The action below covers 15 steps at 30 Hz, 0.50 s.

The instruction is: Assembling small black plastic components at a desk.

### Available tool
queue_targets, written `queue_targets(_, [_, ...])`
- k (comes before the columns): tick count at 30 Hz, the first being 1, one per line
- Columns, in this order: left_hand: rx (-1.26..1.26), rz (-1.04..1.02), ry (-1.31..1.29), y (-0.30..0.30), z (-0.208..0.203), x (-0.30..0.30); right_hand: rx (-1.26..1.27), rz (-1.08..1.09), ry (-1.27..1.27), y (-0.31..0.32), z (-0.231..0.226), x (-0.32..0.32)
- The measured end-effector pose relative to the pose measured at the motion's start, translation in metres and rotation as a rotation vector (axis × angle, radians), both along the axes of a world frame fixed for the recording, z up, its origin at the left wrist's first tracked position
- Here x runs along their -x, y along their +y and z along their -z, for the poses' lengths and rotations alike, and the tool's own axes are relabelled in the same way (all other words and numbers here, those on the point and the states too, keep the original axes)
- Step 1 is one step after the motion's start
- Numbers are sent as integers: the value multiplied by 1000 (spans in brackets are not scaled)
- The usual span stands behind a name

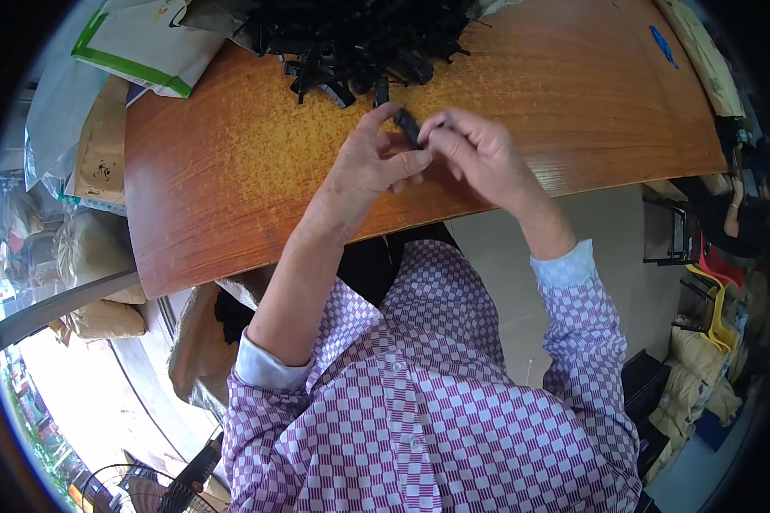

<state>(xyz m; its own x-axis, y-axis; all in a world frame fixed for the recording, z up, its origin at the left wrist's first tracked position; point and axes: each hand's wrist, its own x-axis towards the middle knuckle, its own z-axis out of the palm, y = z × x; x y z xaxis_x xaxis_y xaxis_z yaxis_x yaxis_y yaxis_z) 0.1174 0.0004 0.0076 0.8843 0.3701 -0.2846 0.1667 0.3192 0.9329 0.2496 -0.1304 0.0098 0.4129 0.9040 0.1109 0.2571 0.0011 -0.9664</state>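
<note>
Over the near half of a worn wooden table (pixel 257 184), my two hands meet around a small black plastic part (pixel 408 126). My left hand (pixel 372 158) is closed on it, thumb below and index finger curled over the top. The fingertips of my right hand (pixel 475 150) pinch at its right end; what exactly they grip is partly hidden. Just beyond my hands lies a large heap of similar black plastic parts (pixel 351 51), with a few loose at its near edge.
A white-and-green box (pixel 145 51) lies at the table's far left, near a brown paper bag (pixel 101 154). A blue strip (pixel 664 46) rests at the far right. An open sack (pixel 201 342) stands below the table's left edge. Another person (pixel 736 205) and a yellow chair (pixel 714 312) are at right.
</note>
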Motion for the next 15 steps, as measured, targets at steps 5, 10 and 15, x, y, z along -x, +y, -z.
queue_targets(5, [-117,88,35,-3,-3,19,2,-131,-94,-6,11,17])
queue_targets(10, [-220,-49,-14,-13,5,39,119,-7,338,6,8,42])
queue_targets(15, [-623,-26,25,-16,-2,56,253,-70,534,15,9,53])
